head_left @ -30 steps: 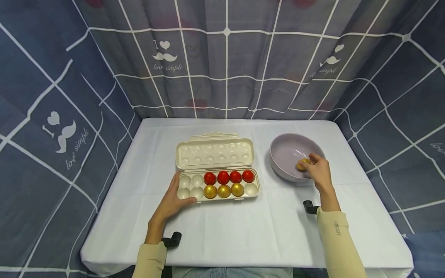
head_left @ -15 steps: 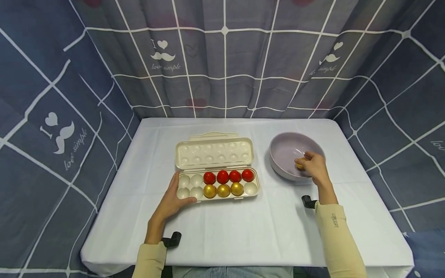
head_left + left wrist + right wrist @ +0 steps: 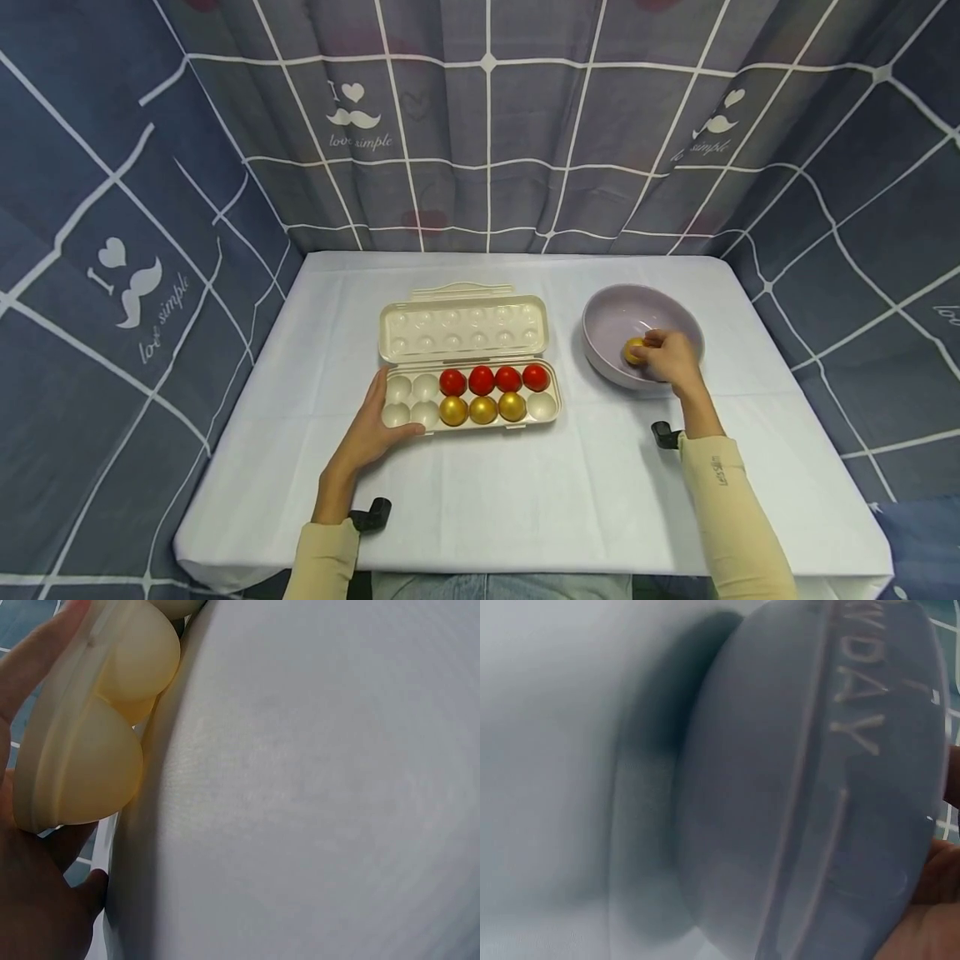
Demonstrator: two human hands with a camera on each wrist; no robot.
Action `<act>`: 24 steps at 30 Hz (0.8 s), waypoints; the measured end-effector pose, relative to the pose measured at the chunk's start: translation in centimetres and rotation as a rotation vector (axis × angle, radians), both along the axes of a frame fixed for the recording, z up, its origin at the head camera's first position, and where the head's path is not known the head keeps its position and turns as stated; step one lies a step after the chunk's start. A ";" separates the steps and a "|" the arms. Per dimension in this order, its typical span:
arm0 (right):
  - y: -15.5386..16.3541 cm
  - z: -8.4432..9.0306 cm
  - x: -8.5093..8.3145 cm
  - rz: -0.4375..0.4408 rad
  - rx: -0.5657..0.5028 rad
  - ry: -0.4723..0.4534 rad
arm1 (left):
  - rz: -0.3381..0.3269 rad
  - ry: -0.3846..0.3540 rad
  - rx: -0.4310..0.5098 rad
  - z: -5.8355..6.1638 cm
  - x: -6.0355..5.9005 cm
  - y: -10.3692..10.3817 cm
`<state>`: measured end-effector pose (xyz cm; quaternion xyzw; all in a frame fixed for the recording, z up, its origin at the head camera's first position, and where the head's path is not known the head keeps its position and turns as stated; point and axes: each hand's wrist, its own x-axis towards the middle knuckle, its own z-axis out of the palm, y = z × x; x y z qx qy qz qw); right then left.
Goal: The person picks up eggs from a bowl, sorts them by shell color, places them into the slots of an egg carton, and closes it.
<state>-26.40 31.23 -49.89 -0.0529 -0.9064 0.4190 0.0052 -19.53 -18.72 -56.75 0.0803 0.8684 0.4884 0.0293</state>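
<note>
A cream plastic egg carton (image 3: 463,321) lies with its lid folded back, left of the table's middle. Red balls (image 3: 482,381) fill the right part of its back row. Three gold balls (image 3: 483,411) sit in the front row, whose rightmost cup is empty; the cups at the left end are empty too. My left hand (image 3: 367,432) grips that end, thumb along the front edge. Over on the right, my right hand (image 3: 670,360) pinches a gold ball (image 3: 633,351) inside a mauve bowl (image 3: 597,337). In the right wrist view the bowl's wall (image 3: 742,772) hides most of this hand.
A white cloth covers the table (image 3: 510,508). Dark grid-patterned curtains (image 3: 442,125) surround it at the back and both sides. Black wrist cameras sit below each hand, the left camera (image 3: 372,516) in front of the carton.
My right hand has shifted slightly left within the bowl, and the gold ball at its fingertips shows more fully. My left hand and the carton have stayed in place.
</note>
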 end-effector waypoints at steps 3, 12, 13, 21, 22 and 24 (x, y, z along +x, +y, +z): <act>-0.1 -0.3 -0.3 0.049 0.075 0.017 | -0.001 0.001 -0.002 0.1 0.0 0.0; -0.2 -0.5 -0.9 0.132 0.203 0.041 | -0.004 0.005 -0.010 -0.1 -0.2 0.0; -0.3 -0.5 -1.0 0.138 0.215 0.032 | -0.004 0.006 -0.009 -0.1 -0.2 -0.1; -1.2 -0.7 -1.3 0.162 0.375 -0.011 | -0.001 0.006 -0.010 -0.1 -0.2 -0.1; -1.3 -0.8 -1.3 0.160 0.388 -0.010 | -0.001 0.006 -0.006 -0.1 -0.2 -0.1; -1.5 -0.9 -1.2 0.154 0.396 -0.006 | -0.001 0.005 -0.004 -0.1 -0.1 -0.1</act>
